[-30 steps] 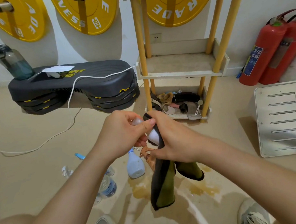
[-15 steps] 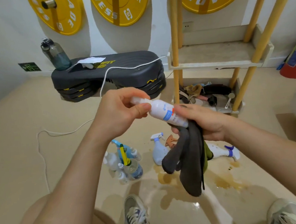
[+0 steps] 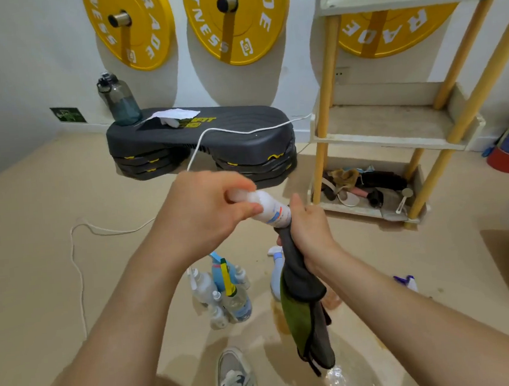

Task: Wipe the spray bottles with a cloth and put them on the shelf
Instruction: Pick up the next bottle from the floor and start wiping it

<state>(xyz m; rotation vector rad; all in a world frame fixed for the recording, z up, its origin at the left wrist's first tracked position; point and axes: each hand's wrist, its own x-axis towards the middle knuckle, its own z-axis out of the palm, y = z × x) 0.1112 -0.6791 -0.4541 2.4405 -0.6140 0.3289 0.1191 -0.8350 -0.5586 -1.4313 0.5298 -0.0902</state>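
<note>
A small white spray bottle [image 3: 271,209] with a blue and red label lies tilted between my hands. My left hand [image 3: 201,210] pinches its cap end. My right hand [image 3: 309,234] grips a dark grey and green cloth [image 3: 304,304] wrapped round the bottle's lower end; the rest of the cloth hangs down. On the floor below stands a cluster of several spray bottles [image 3: 221,291]. A pale blue bottle [image 3: 276,277] stands partly hidden behind the cloth, and a purple-topped one [image 3: 405,281] lies to the right. The wooden shelf [image 3: 394,141] stands at the back right, its middle board bare.
A black step platform [image 3: 207,136] with a water bottle [image 3: 119,101] and white cable [image 3: 77,265] sits by the wall. Yellow weight plates [image 3: 235,19] hang above. The shelf's bottom tray [image 3: 369,212] holds odds and ends. Wet stains [image 3: 281,317] mark the floor; my shoe [image 3: 236,378] is below.
The view has shifted right and closer. My right hand has slid the cloth along the bottle toward its lower end, while my left hand keeps hold of the cap end.
</note>
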